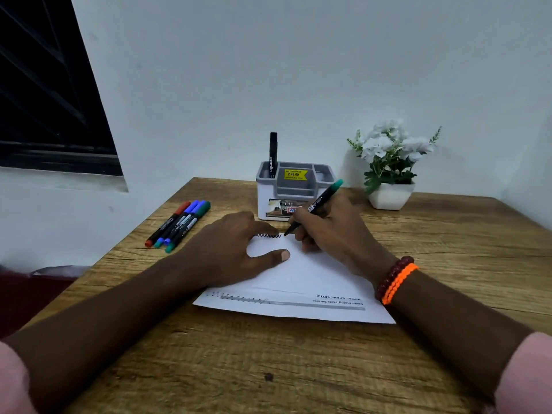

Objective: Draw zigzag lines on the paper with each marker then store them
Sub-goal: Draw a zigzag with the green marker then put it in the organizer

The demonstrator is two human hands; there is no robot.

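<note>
At the far edge of the paper (301,276) on the wooden surface (268,354): mid-zigzag, right hand (331,234) grip pinching a green-capped marker (313,209), left hand (233,249) spread flat pinning the sheet; next, probably capping, dropping into the holder (294,189), picking from four markers (177,225).

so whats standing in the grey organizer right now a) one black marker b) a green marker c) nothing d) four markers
a: a single black marker stands upright in the left rear slot of the organizer; the other loose markers lie on the table.
</note>
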